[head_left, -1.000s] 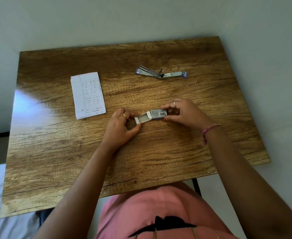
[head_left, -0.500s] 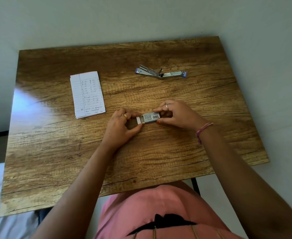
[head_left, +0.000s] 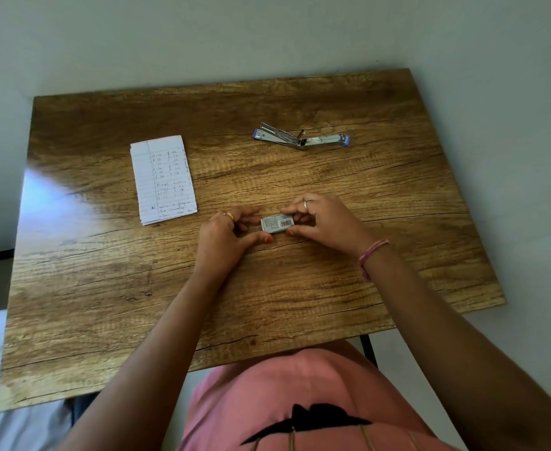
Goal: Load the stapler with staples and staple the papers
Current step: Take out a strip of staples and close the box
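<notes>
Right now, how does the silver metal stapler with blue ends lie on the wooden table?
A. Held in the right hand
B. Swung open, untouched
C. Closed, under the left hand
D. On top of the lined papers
B: the silver metal stapler with blue ends lies hinged open at the far side, clear of both hands.

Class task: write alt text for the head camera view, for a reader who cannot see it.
Both hands, left hand and right hand, pinch a small staple box over a wooden table. An opened stapler lies beyond; folded papers lie left.

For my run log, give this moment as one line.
staple box: closed, held by both hands | stapler: open, untouched | papers: loose on table
</notes>
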### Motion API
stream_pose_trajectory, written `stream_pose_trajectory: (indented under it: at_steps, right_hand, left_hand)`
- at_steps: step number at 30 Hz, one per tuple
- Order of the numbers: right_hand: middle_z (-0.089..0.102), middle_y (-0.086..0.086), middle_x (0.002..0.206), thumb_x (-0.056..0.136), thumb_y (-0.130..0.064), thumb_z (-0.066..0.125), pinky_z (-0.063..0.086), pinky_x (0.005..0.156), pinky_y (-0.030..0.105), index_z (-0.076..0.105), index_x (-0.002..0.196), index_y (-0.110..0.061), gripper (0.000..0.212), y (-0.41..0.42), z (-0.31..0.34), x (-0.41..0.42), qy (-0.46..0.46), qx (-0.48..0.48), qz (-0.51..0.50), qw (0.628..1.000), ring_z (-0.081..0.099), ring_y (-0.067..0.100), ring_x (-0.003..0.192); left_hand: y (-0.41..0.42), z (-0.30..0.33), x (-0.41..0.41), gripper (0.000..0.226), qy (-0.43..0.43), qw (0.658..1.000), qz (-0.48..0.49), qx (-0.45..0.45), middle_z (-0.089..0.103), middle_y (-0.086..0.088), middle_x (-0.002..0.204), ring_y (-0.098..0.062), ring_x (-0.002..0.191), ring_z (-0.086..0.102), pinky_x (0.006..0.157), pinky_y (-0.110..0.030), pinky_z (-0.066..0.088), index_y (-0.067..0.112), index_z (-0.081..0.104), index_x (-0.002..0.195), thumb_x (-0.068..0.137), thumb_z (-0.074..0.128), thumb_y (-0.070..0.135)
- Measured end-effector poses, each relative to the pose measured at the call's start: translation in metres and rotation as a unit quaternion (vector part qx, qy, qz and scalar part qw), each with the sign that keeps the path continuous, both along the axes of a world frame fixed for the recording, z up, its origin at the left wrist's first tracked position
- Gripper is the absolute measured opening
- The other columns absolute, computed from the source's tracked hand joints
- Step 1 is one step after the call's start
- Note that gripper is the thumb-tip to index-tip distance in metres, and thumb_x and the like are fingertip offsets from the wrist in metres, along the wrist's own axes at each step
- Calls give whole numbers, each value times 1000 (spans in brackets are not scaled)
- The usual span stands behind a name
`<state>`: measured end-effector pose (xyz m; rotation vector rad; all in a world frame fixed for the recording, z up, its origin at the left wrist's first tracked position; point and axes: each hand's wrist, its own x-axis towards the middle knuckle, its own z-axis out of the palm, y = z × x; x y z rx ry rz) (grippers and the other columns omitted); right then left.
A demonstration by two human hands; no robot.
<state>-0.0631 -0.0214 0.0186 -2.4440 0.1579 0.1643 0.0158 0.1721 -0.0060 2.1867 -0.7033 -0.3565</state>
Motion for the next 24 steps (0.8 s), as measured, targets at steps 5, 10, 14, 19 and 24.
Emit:
stream_pose_trajectory:
  at_steps: [5,10,14,19,24]
  right_hand:
    - [64,-2,109,79,-20,75,39,78,6,66,118,-15,40,0,-3,-1,-15,-8,-5,1000,55,2,86]
    - [62,-6,99,73,-17,79,44,68,6,69,112,-14,40,5,-7,-2,-27,61,-65,996,56,0,74]
    - [64,-1,101,73,-16,80,47,70,8,69,111,-14,40,15,-11,-2,-43,85,-117,989,59,7,79]
    - [56,-3,114,76,-20,77,43,77,4,58,127,-17,55,20,-13,-8,-35,105,-139,984,56,-1,87]
    - [51,1,127,74,-12,77,50,87,17,45,137,-21,71,15,-12,-8,-5,153,-157,976,60,6,101]
  left_hand:
    - [-1,0,-1,55,41,999,19,-25,70,15,94,11,83,64,78,-8,50,20,68,108,59,82,40]
    - [-3,-1,-2,43,48,998,28,-22,71,13,102,22,82,58,73,1,44,22,70,109,68,82,30]
    - [-4,-1,-2,46,29,999,28,3,71,13,105,19,77,58,71,2,42,25,67,116,73,79,36]
    - [-12,-1,-10,65,-19,999,38,12,64,7,117,-8,104,57,91,-25,44,20,56,126,72,73,53]
    - [-29,-6,-23,77,-50,992,85,79,50,-4,123,-21,116,44,90,-32,28,16,49,130,72,66,63]
